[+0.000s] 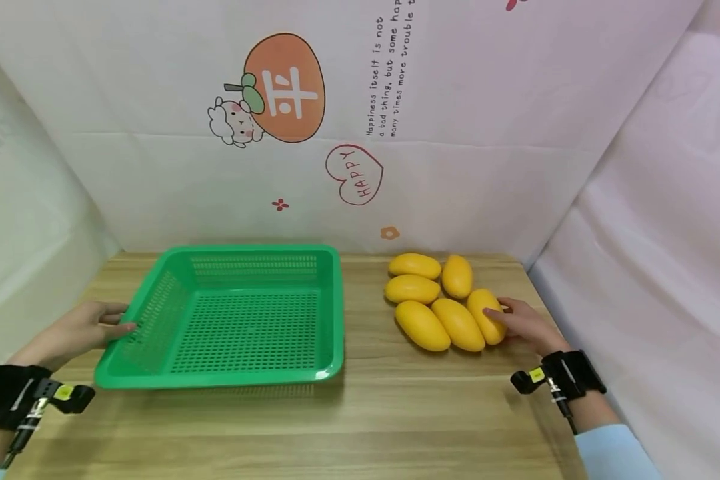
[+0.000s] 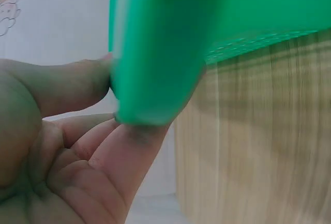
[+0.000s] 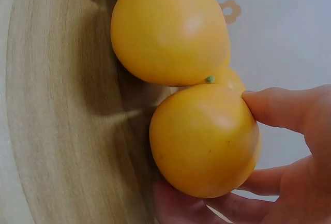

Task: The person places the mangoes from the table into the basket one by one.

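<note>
Head view: your right hand is at the rightmost yellow mango, one of six; your left hand is at the green basket.
Right fingers: grasping that mango, thumb on its upper face, the others curled round the flank away from the group.
Left fingers: pinching the basket's left rim, thumb over it, the rest tucked below.
Mango handling: probably firm and moderately heavy, with smooth skin that could slip or roll; digging fingertips in might bruise it.
Mango hold: take it across the thick middle, thumb opposite fingers, pressing gently.
Basket handling: looks like light, thin plastic; its rim may flex, so your best hold is on the folded edge.
Other mangoes: five lie left of your right fingertips; the nearest seems to touch the held one and could be nudged.
In the way: those mangoes and the basket's right wall stand between your right fingers and its mesh floor.
Right-hand cloth: the pale side sheet rises beyond your right knuckles.
Underneath: the wooden tabletop; you cannot tell whether the held mango rests on it.
</note>
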